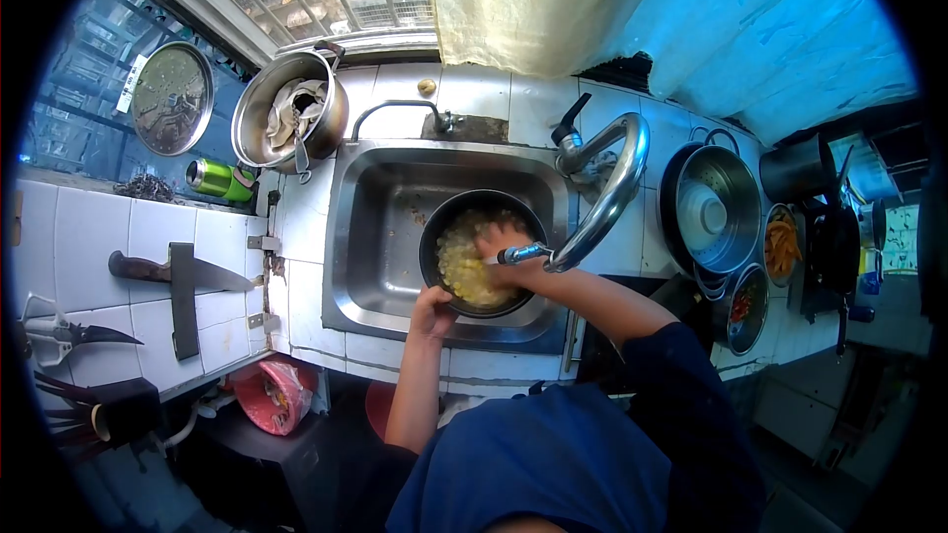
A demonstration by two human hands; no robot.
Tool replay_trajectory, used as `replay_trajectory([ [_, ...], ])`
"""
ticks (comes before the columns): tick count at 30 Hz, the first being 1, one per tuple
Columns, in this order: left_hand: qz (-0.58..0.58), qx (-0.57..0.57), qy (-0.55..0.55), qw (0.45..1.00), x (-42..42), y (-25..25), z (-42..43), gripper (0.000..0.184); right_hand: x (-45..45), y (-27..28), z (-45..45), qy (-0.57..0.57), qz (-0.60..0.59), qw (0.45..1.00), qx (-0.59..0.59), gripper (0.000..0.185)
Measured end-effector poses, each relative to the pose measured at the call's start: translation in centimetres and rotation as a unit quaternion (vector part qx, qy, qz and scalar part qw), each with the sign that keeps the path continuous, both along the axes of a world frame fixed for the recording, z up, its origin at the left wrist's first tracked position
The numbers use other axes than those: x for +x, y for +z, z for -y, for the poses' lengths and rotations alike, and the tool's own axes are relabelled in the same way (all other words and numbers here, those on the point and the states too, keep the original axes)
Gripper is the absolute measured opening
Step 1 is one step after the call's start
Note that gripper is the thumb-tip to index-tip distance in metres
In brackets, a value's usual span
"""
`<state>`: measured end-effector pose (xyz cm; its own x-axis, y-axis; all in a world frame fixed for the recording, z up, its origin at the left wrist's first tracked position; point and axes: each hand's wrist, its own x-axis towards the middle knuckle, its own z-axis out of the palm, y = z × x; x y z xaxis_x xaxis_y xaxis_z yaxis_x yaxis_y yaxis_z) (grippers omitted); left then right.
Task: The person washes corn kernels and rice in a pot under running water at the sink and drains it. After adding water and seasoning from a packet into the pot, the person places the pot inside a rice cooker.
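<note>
A dark round pot sits in the right part of the steel sink, holding pale yellow food pieces in water. My left hand is closed on the pot's near-left rim. Inside the pot, my right hand rests among the pieces, its fingers spread and partly sunk, slightly blurred. What exactly the pieces are I cannot make out. The curved chrome faucet reaches over the pot, and its nozzle hangs just above my right hand, with water coming from it.
Left of the sink stand a large steel pot with cloth inside and a green bottle. A cleaver, a knife and scissors lie further left. Right of the faucet are a colander and a bowl of chopped red and green food.
</note>
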<state>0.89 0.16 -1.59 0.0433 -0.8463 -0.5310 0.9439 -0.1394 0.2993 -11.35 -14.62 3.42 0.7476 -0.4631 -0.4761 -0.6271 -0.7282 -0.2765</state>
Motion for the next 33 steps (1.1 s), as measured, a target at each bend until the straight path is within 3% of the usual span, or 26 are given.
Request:
replay_trajectory([
  [2,-0.013,0.007,0.001,1.000,0.0,-1.0,-0.1,0.058,-0.9,1.1,-0.4,-0.005,-0.026,0.999,0.044,0.057],
  [3,-0.012,0.005,0.002,1.000,-0.1,-1.4,-0.2,0.056,-0.9,1.5,-0.5,-0.077,-0.056,0.978,0.183,0.054],
  [5,-0.011,0.003,0.002,1.000,-0.4,-2.0,-0.5,0.054,-0.9,-0.3,-0.8,0.132,-0.063,0.964,0.220,0.037],
  [6,0.001,-0.004,-0.002,1.000,-0.5,-1.1,-0.5,0.054,-0.7,-1.1,-1.2,0.132,-0.063,0.965,0.220,0.037],
  [9,0.021,-0.017,-0.013,1.000,-0.6,-0.1,-0.4,0.057,0.1,-2.1,-2.8,0.217,0.157,0.961,0.061,0.030],
  [10,0.028,-0.025,-0.022,0.999,-0.6,0.1,-0.5,0.061,0.5,-2.4,-2.7,0.219,0.159,0.961,0.063,0.030],
  [12,0.038,-0.028,-0.015,0.999,-0.7,0.8,-0.4,0.061,1.7,-2.6,-1.5,0.230,0.161,0.957,-0.070,0.033],
  [14,0.047,-0.036,-0.011,0.998,-0.6,1.4,0.0,0.062,1.8,-2.1,-0.2,0.193,0.165,0.964,-0.073,0.032],
  [17,0.026,-0.027,0.008,0.999,-0.6,1.3,0.3,0.062,0.5,-1.6,0.5,0.041,0.067,0.995,-0.055,0.027],
  [18,0.017,-0.022,0.012,1.000,-0.5,0.9,0.3,0.063,0.0,-2.3,0.3,0.043,0.064,0.995,-0.057,0.027],
  [21,0.018,-0.019,0.023,0.999,-1.0,0.8,0.2,0.059,-1.1,-3.1,-0.9,-0.113,-0.029,0.988,0.104,0.028],
  [23,0.031,-0.021,0.030,0.999,-1.2,1.0,0.0,0.055,-1.1,-1.8,-1.7,0.137,-0.082,0.976,0.149,0.029],
  [24,0.032,-0.032,0.021,0.999,-1.2,1.2,-0.1,0.055,-0.9,-1.0,-2.0,0.139,-0.083,0.976,0.149,0.029],
  [26,0.035,-0.043,0.014,0.998,-1.2,1.4,-0.4,0.055,0.0,0.0,-2.5,0.246,0.062,0.960,0.117,0.032],
  [28,0.052,-0.031,0.020,0.998,-1.2,1.6,-0.8,0.055,1.0,-0.6,-2.7,0.257,0.109,0.958,0.064,0.038],
  [30,0.055,-0.034,0.013,0.998,-0.9,1.5,-1.0,0.056,2.1,-0.7,-1.6,0.246,0.123,0.960,-0.061,0.052],
  [33,0.046,-0.013,0.042,0.998,-1.2,2.6,-0.5,0.056,1.7,0.1,-0.1,0.159,0.063,0.984,-0.058,0.058],
])
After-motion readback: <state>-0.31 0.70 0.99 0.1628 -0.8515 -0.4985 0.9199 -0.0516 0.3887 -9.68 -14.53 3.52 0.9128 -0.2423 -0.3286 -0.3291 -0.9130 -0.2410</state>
